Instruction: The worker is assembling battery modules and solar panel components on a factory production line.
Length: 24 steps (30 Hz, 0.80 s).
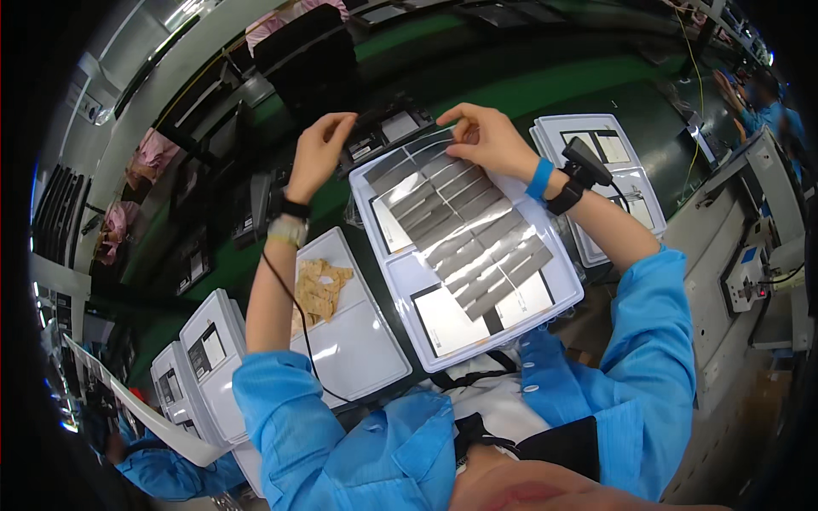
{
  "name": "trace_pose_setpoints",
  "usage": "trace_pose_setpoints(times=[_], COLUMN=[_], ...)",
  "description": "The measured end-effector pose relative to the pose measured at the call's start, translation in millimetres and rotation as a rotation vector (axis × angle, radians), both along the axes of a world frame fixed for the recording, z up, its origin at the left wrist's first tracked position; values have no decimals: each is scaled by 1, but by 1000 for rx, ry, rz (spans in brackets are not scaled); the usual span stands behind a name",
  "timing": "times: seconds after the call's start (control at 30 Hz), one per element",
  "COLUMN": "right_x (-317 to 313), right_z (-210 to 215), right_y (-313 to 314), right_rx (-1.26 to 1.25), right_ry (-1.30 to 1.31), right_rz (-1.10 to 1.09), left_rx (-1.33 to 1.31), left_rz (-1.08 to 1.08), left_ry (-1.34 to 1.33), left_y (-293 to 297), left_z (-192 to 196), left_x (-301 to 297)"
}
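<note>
My right hand (pixel 496 143) pinches the far edge of a glossy grey sheet (pixel 464 226), marked off into rows of rectangles like a sheet of stickers. That sheet slants across a white plastic tray (pixel 569 300), partly covering white cards (pixel 439 322) with a black strip between them. Left of the sheet's far end, my left hand (pixel 320 155) is raised with thumb and fingers pressed together. Whatever is between those fingertips is too small to make out. Just beyond both hands sits a black device (pixel 365 148) with a pale label.
Left of the tray, another white tray (pixel 375 341) holds crumpled tan paper (pixel 322 291). More white trays with cards stand at right (pixel 626 183) and far left (pixel 223 375). A green-topped bench (pixel 477 89) runs behind, and a co-worker in blue (pixel 771 111) is at far right.
</note>
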State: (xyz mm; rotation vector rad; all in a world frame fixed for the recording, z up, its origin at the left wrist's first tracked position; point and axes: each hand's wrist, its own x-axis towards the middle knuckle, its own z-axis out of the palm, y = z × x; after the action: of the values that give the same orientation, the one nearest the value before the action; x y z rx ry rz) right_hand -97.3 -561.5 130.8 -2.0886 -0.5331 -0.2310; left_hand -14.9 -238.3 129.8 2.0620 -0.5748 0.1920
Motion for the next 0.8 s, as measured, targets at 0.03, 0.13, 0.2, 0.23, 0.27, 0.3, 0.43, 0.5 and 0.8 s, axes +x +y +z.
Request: trace_pose_setpoints(times=[0.03, 0.13, 0.2, 0.23, 0.27, 0.3, 0.43, 0.5, 0.8], right_x=[0, -19, -29, -37, -47, -53, -59, -61, -74], right_z=[5, 25, 33, 37, 42, 46, 44, 33, 30], right_y=[1, 21, 12, 9, 15, 19, 17, 20, 39], right_rx=[115, 199, 197, 198, 219, 241, 300, 206, 108], right_ry=[132, 104, 119, 123, 108, 93, 357, 222, 27], right_rz=[41, 190, 236, 226, 250, 273, 230, 222, 180], left_rx=[-27, 282, 557, 761, 761, 805, 786, 809, 441], left_rz=[-30, -145, -210, -184, -177, -150, -86, -61, -157], left_ry=[64, -208, -153, -105, -96, -240, -545, -506, -107], left_y=[-8, -30, -50, -56, -50, -44, -43, -42, -48], left_z=[22, 62, 76, 82, 77, 68, 48, 48, 50], left_x=[-35, -112, -121, -126, -131, -135, -147, -152, -160])
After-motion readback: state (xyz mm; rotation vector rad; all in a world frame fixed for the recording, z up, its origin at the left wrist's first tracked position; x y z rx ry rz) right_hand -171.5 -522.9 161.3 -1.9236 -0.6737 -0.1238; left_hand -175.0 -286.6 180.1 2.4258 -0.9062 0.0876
